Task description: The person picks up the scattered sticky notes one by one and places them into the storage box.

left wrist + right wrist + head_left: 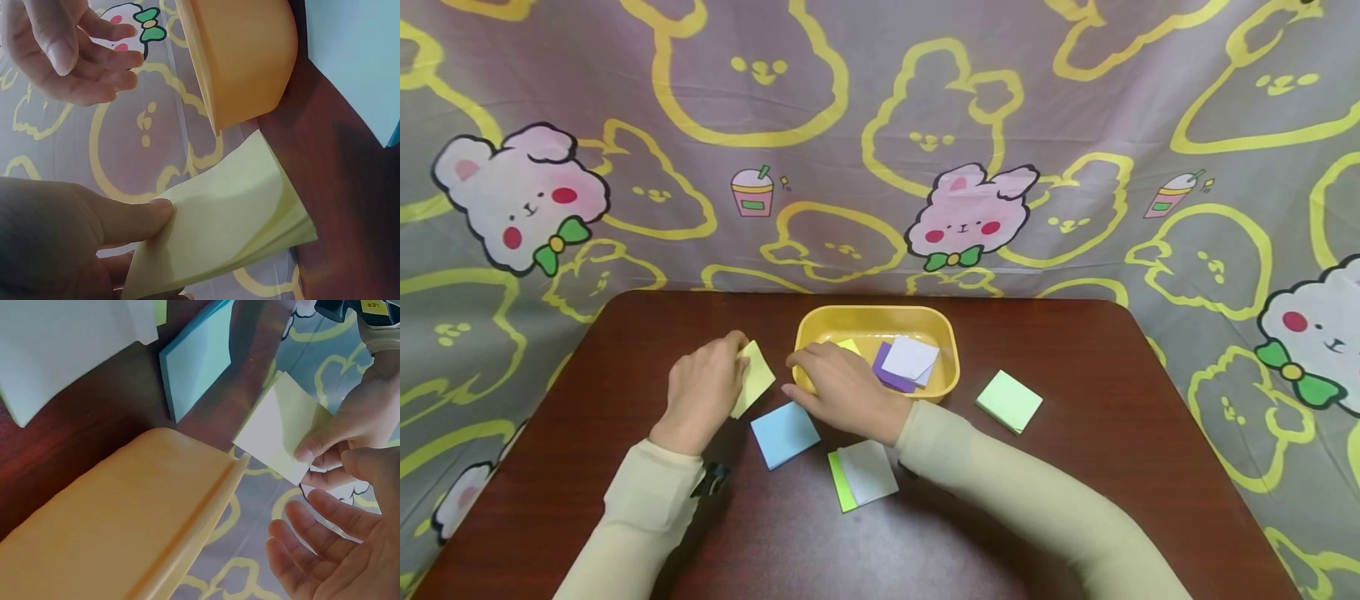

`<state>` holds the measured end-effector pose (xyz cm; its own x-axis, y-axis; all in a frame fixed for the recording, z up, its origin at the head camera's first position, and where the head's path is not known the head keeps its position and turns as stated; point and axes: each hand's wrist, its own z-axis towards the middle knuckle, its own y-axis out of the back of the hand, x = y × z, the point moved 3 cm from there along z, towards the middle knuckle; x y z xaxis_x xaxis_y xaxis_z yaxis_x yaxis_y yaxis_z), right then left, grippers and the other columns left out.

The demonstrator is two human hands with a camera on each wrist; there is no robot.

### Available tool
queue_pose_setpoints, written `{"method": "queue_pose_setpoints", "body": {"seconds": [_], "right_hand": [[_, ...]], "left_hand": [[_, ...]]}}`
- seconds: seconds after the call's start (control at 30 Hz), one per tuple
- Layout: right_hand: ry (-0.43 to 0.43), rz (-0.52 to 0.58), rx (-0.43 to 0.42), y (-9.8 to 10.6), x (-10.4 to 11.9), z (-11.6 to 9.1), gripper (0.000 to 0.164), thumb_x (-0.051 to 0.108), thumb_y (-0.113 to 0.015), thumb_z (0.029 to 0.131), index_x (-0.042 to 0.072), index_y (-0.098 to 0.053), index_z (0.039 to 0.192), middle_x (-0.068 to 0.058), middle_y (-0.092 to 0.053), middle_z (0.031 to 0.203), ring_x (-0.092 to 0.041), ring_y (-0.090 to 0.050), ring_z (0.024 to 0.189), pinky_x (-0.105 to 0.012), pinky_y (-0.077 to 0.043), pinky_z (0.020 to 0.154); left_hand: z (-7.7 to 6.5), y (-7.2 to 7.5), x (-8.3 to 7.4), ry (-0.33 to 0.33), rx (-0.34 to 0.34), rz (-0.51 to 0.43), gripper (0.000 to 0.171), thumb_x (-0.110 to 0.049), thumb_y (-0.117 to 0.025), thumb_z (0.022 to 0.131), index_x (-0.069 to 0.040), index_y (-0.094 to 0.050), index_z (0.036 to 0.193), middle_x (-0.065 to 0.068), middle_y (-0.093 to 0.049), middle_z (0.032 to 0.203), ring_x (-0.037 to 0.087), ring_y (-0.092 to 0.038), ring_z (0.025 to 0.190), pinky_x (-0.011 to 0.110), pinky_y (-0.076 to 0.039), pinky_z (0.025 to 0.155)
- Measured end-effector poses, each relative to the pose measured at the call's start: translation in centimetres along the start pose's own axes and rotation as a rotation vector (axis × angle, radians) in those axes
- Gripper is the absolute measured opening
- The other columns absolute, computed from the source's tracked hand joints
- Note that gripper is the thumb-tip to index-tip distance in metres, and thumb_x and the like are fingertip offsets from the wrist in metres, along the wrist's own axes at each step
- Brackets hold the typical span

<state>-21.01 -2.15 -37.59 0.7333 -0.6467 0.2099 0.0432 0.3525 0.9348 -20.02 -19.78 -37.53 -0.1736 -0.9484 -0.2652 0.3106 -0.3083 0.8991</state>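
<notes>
My left hand (703, 387) pinches a pale yellow sticky note pad (756, 379) by its edge, left of the yellow plastic tub. In the left wrist view the thumb lies across the top sheet of this pad (212, 219), and its layered sheets show along the side. My right hand (846, 387) hovers at the tub's (953, 350) near left rim. Its fingers are spread and loosely bent with nothing in them, as the right wrist view of this hand (337, 550) shows. Inside the tub lie a bright yellow note (850, 346), a purple pad (892, 373) and a white pad (910, 358).
On the dark wood table (970, 525), a blue note pad (785, 435) sits in front of the tub. Closer to me is a white pad (868, 472) over a lime green one (842, 487). A light green pad (1010, 402) lies to the right. Patterned cloth (865, 183) hangs behind.
</notes>
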Motion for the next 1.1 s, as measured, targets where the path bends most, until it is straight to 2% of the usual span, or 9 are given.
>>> {"method": "queue_pose_setpoints", "body": {"seconds": [0.67,1.1], "right_hand": [[-0.01,0.014,-0.003,0.0,0.0,1.1,0.037,0.041,-0.055,0.09,0.011,-0.065,0.111,0.0,-0.066,0.101,-0.013,-0.057,0.089,-0.028,-0.047,0.077],[-0.022,0.007,-0.004,0.1,-0.2,1.1,0.038,0.041,-0.054,0.091,0.012,-0.064,0.113,0.001,-0.065,0.102,-0.014,-0.058,0.091,-0.029,-0.048,0.077]], "left_hand": [[0.8,0.8,-0.3,-0.002,-0.015,-0.001,0.014,-0.014,-0.064,0.084,-0.006,-0.065,0.096,0.014,-0.066,0.078,0.031,-0.054,0.056,0.047,-0.039,0.047],[1.1,1.2,-0.8,-0.037,-0.068,0.015,0.012,-0.014,-0.066,0.083,-0.005,-0.063,0.09,0.013,-0.064,0.073,0.033,-0.054,0.054,0.048,-0.038,0.046]]}}
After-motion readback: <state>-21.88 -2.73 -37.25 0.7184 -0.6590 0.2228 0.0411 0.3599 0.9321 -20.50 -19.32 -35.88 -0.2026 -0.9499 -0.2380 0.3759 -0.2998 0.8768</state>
